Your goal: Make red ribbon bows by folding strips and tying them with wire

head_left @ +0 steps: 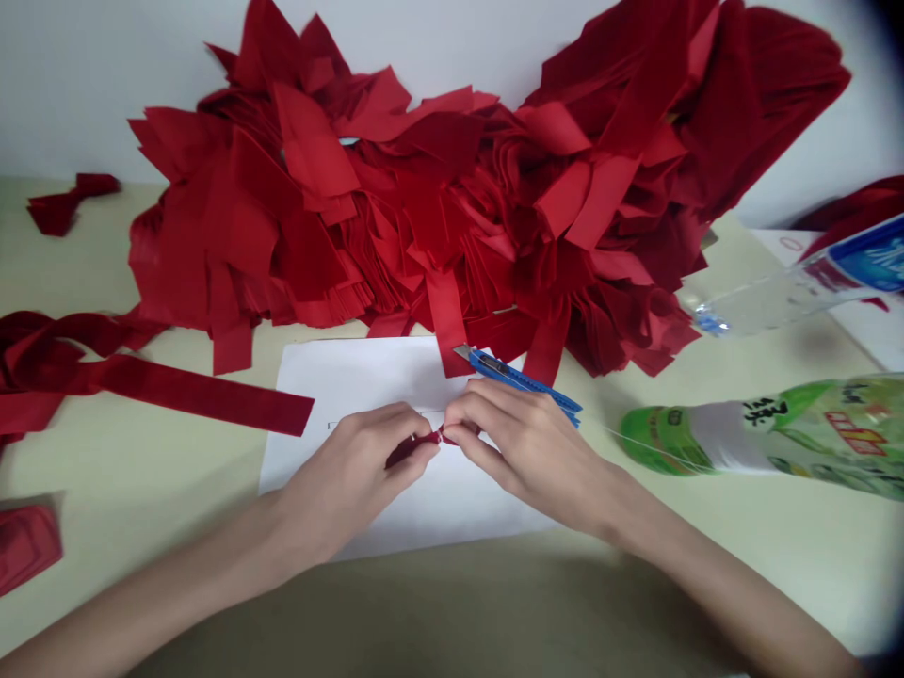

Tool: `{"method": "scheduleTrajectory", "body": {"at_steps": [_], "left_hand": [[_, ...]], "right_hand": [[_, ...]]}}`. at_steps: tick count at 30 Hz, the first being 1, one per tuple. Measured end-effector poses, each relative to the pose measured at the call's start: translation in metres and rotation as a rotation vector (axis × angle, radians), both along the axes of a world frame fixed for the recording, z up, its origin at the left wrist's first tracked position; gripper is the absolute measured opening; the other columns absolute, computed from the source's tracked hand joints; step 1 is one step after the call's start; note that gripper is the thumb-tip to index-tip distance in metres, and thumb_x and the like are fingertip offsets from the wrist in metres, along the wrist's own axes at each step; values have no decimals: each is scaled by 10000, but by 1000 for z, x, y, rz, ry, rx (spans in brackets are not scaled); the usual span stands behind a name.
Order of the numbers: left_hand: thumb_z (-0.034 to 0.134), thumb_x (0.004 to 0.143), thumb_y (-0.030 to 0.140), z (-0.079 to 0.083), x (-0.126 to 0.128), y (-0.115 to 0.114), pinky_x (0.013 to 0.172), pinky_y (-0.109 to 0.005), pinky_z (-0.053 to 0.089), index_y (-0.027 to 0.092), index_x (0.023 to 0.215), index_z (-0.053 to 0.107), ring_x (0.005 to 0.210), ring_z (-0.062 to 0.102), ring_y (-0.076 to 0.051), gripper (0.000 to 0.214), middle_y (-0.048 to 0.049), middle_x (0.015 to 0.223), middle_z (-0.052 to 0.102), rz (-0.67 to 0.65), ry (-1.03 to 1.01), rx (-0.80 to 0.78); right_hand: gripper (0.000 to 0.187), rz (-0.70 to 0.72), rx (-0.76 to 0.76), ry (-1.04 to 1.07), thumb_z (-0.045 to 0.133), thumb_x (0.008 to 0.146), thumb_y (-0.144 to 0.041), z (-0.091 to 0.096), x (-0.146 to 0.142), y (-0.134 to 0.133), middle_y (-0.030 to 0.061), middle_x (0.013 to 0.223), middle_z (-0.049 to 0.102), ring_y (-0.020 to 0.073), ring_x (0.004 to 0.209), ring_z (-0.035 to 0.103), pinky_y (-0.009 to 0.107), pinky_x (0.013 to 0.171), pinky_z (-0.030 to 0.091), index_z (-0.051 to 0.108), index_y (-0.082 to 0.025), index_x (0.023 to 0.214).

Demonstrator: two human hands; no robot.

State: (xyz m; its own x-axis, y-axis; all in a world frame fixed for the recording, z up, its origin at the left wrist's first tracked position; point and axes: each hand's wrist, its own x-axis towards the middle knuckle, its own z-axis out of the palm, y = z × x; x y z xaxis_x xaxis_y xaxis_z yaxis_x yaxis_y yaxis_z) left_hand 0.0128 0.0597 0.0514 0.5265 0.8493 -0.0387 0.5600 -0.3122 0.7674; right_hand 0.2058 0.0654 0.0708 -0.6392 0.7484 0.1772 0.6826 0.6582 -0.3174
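My left hand [360, 476] and my right hand [523, 452] meet over a sheet of white paper [367, 386], and their fingertips pinch a small twisted piece of red fabric [413, 447] between them. Beyond my right knuckles, a blue utility knife [519, 381] lies with its steel blade pointing left. A long red fabric strip [204, 397] lies left of the paper, its end apart from my left hand. Part of the fabric piece is hidden by my fingers.
A large heap of cut red fabric pieces [424, 198] fills the back of the cream table [141, 480] against a white wall. A green-labelled plastic bottle [769, 435] lies at right, with a clear water bottle [791, 287] behind it. Loose red scraps [28, 541] lie at left.
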Motion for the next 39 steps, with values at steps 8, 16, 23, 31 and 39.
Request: {"method": "scheduleTrajectory", "body": {"at_steps": [8,16,23,31,39], "left_hand": [[425,902,159,5,-8,4,548,-263,346,163,752,534,569,434,-98,185,22,691,485,-283,115,145],[386,940,205,16,-13,8,596,-263,419,164,891,586,659,538,-127,210,-4,759,568,-522,114,263],[338,935,123,22,-10,3,639,-265,473,143,917,562,685,567,-129,226,-21,763,599,-486,-4,464],[402,887,52,16,-10,2,620,-284,503,143,931,546,714,592,-143,176,-57,847,648,-409,-55,702],[469,851,44,18,-11,3,681,-346,538,88,880,606,741,631,-196,147,-98,841,691,-426,101,1125]], "right_hand": [[281,82,97,-131,373,932,-182,-6,-1,0,53,742,570,149,671,516,285,602,383,574,-123,745],[184,170,-380,10,425,919,-191,9,5,3,8,771,563,102,661,504,242,629,381,566,-156,805],[153,271,-1054,399,472,904,-244,-7,16,20,-14,743,554,76,662,477,202,598,372,569,-137,851],[123,154,-1142,508,527,871,-232,-17,20,29,14,826,586,85,745,519,221,689,416,590,-127,870],[343,75,-1064,447,439,918,-392,-8,25,27,31,808,631,108,748,562,249,685,437,644,-125,983]]}}
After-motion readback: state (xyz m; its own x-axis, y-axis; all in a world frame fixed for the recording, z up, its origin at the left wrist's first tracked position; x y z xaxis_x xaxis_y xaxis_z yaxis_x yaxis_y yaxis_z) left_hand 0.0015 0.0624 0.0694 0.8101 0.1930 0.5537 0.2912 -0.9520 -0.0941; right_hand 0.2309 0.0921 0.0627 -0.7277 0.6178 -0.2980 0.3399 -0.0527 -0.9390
